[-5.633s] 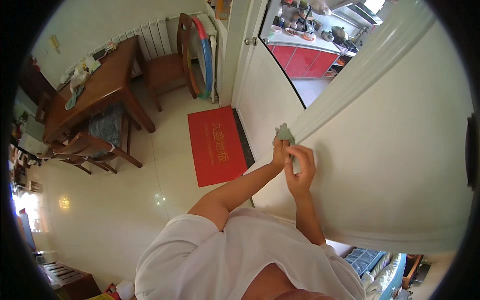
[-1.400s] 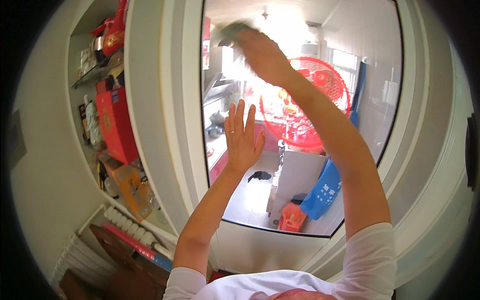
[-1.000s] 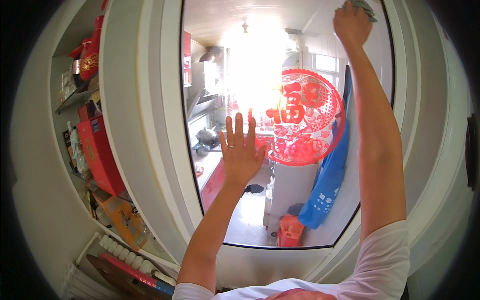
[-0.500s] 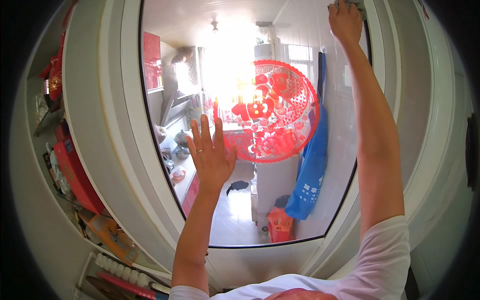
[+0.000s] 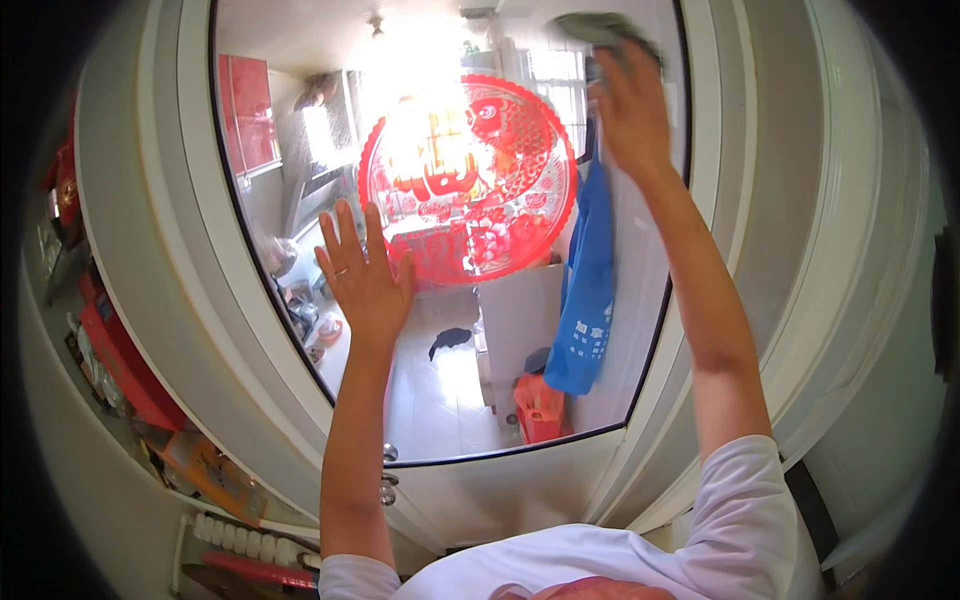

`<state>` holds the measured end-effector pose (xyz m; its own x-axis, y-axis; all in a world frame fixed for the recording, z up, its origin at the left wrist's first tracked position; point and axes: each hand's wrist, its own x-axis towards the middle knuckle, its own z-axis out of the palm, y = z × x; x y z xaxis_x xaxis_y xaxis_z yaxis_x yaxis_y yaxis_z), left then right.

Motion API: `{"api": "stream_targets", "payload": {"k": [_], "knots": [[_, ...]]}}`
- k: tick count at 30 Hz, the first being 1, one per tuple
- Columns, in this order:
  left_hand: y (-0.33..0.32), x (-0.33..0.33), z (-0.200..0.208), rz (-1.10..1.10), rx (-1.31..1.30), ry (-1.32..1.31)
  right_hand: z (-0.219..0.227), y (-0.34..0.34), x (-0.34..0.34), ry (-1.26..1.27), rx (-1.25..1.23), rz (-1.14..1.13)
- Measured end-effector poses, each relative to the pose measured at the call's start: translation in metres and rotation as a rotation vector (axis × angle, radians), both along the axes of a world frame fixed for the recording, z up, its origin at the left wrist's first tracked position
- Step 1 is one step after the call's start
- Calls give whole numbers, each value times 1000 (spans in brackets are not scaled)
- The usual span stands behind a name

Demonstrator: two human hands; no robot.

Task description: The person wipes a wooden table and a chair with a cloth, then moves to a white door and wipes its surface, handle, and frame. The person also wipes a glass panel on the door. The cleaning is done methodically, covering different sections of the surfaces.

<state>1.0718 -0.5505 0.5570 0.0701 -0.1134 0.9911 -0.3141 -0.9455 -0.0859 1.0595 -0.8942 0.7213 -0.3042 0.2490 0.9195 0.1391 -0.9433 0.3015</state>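
I face a white door with a large glass pane (image 5: 440,400). My left hand (image 5: 362,275) lies flat on the glass with its fingers spread, just left of a round red paper-cut decoration (image 5: 470,180) stuck to the pane. My right hand (image 5: 628,110) is raised to the pane's upper right part and presses a grey-green cloth (image 5: 598,27) against the glass. The cloth shows above my fingers, partly blurred.
The white door frame (image 5: 760,250) curves around the pane. A metal door handle (image 5: 386,480) sits below the glass. Through the glass I see a blue apron (image 5: 588,290), a red bag (image 5: 540,408) and a kitchen room. Shelves with red boxes (image 5: 120,360) stand at the left.
Over the last second my right hand with the cloth slid down and left from the pane's top right corner. My left hand stayed flat on the glass. Earlier I was wiping lower on the door.
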Motion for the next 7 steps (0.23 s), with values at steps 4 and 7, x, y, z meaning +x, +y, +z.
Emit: {"api": "stream_targets", "payload": {"k": [4, 7], "knots": [[3, 2, -2, 10, 2, 19, -52, 32, 1, 99, 17, -8], [-1, -10, 5, -18, -9, 0, -92, 61, 0, 170, -230, 9]]}}
